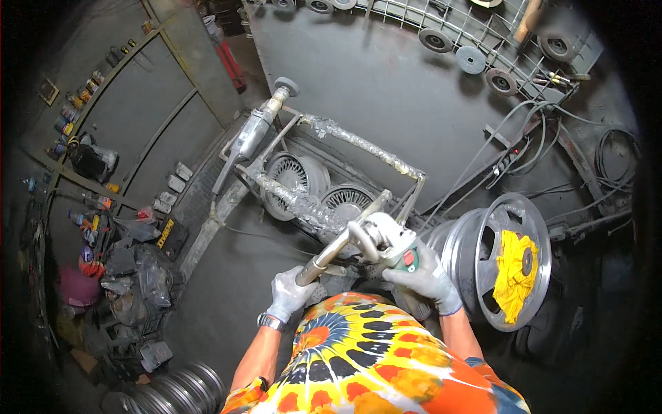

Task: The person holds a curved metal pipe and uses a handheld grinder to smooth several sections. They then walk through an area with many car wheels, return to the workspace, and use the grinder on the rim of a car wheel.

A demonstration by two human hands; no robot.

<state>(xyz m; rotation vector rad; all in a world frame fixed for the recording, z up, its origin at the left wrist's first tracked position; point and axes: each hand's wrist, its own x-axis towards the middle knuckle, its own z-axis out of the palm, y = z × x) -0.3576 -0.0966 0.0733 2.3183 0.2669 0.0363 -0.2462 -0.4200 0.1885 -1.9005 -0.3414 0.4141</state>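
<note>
My left hand (289, 293), in a pale grey glove, grips a metal tube (325, 255) slanting up to a white-and-green power tool, apparently an angle grinder (389, 238). My right hand (424, 279), also gloved, is closed on the tool's green body. Both are held over my tie-dye shirt, near a metal stand (365, 148) with bars wrapped in crumpled silvery material. Two spoked wheels (283, 179) lie within the stand. Just right of my right hand a large alloy wheel (538, 276) stands upright, a yellow cloth (510, 276) at its hub.
A long grinding tool (252, 134) lies along the stand's left side. Discs (471, 61) hang on a wire rack at the back. Cables (538, 159) loop at right. Clutter (152, 276) and shelves of cans fill the left wall. Stacked rims (186, 393) sit at lower left.
</note>
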